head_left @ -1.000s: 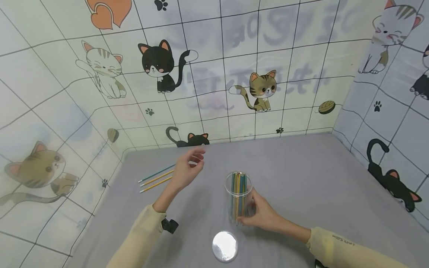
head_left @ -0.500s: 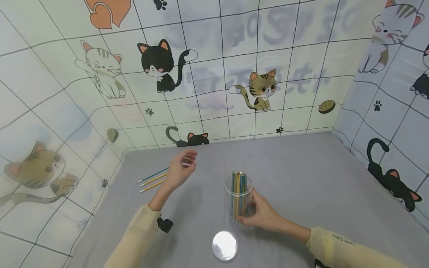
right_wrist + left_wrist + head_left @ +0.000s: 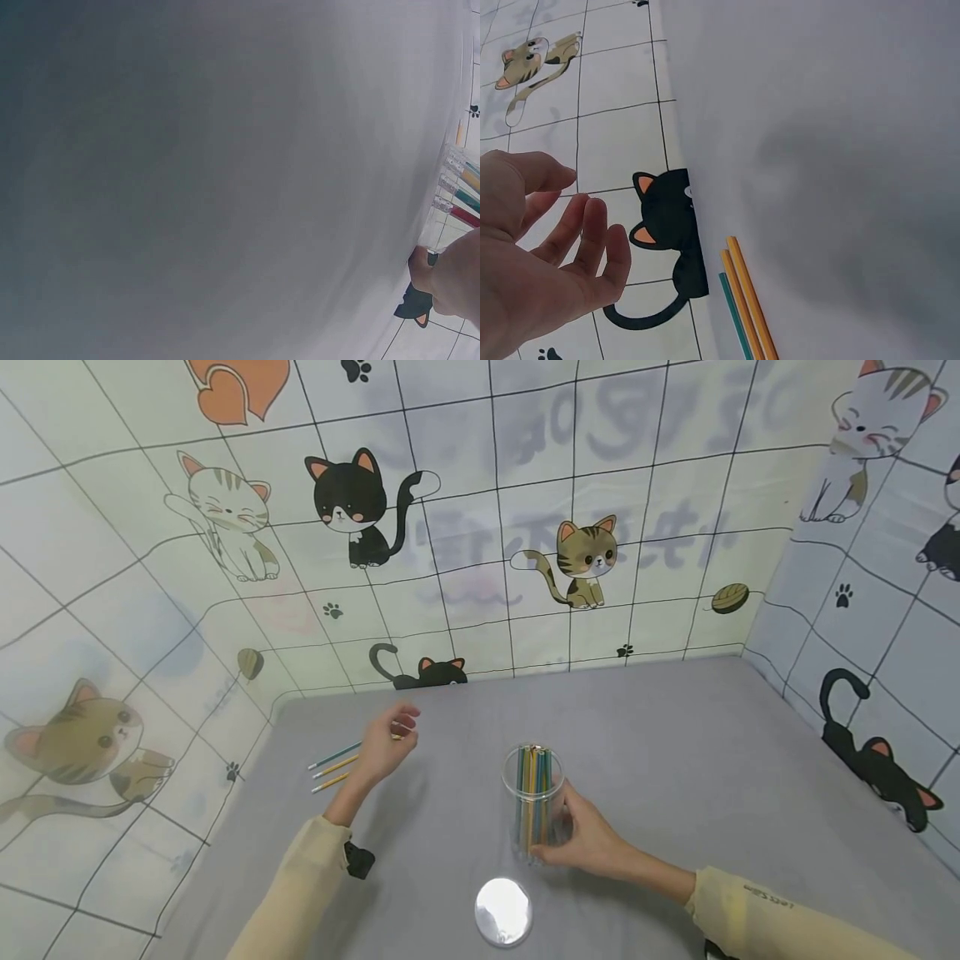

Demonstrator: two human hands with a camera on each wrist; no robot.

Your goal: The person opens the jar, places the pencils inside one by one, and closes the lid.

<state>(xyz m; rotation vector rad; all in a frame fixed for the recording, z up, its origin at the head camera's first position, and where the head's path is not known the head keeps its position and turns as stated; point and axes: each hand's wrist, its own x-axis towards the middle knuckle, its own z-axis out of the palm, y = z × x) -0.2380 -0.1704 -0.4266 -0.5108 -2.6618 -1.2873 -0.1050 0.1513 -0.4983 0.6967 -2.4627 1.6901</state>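
Observation:
My left hand (image 3: 386, 747) hovers over three loose pencils, its fingers loosely bent with nothing between them. One pencil is teal (image 3: 736, 315); the other two are yellow (image 3: 751, 300). In the head view the hand covers their far ends, while their white-tipped near ends show. To the right, a clear cylindrical jar (image 3: 556, 814) stands upright on the table, packed with teal and yellow pencils (image 3: 533, 785). Wrapped around the jar's lower right side, my right hand (image 3: 592, 841) grips it. The right wrist view catches only the hand's edge and a few pencil ends (image 3: 466, 196), one red.
A round, shiny lid-like disc (image 3: 503, 912) lies flat in front of the jar. The grey cloth-covered table (image 3: 660, 735) meets a wall covering (image 3: 480, 552) with printed cats at the back and both sides.
My left hand has drifted left and slightly down, over the loose pencils, covering more of them. The right hand and the jar have stayed put.

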